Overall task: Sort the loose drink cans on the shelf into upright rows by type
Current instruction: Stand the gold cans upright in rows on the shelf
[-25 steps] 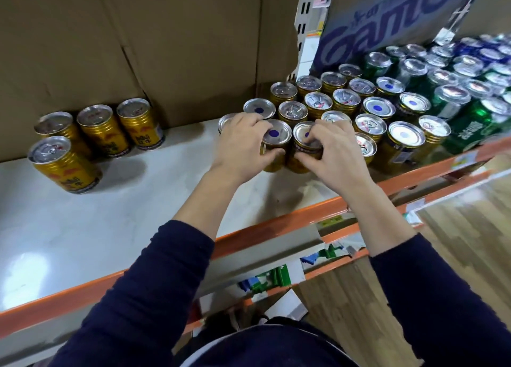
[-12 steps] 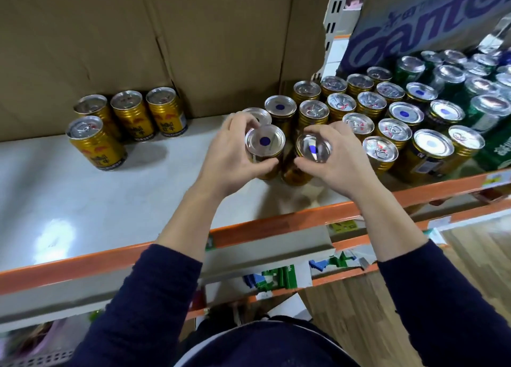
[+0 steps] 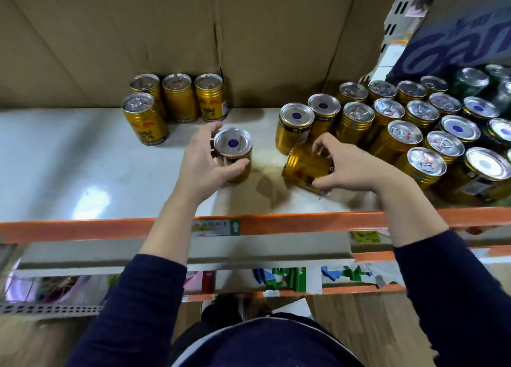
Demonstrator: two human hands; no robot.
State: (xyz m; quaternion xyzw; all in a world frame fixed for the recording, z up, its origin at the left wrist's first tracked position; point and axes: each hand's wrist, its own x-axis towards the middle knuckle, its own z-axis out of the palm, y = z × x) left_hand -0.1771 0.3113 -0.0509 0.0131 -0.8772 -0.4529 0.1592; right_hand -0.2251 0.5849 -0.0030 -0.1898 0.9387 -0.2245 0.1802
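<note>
A pale shelf [image 3: 83,159] with an orange front rail [image 3: 304,219] runs across the view, backed by a wall of brown cardboard [image 3: 193,35].

Near the middle of the shelf, the left hand [image 3: 203,165] holds an upright blue-dot can [image 3: 233,152]. Its grip is curled round the can's side, thumb in front and fingers behind. Just to the right, with bare shelf between, the right hand [image 3: 351,170] grips a tilted gold can [image 3: 305,169]. Fingers and thumb pinch its far end, and its ribbed end points left and up. Whether its lower edge touches the shelf cannot be told.

Half a second ago the two hands were close together, their cans side by side against the crowd on the right. Now the left can is further left and well apart from the other, and the right can leans much more steeply.

Four gold cans [image 3: 177,97] stand upright at the back left against the cardboard, near the left hand. On the right, a dense cluster of gold cans [image 3: 356,123] begins right behind the right hand, with green cans [image 3: 470,80] beyond it under a blue printed banner [image 3: 456,43]. A price label [image 3: 215,227] sits on the rail.
</note>
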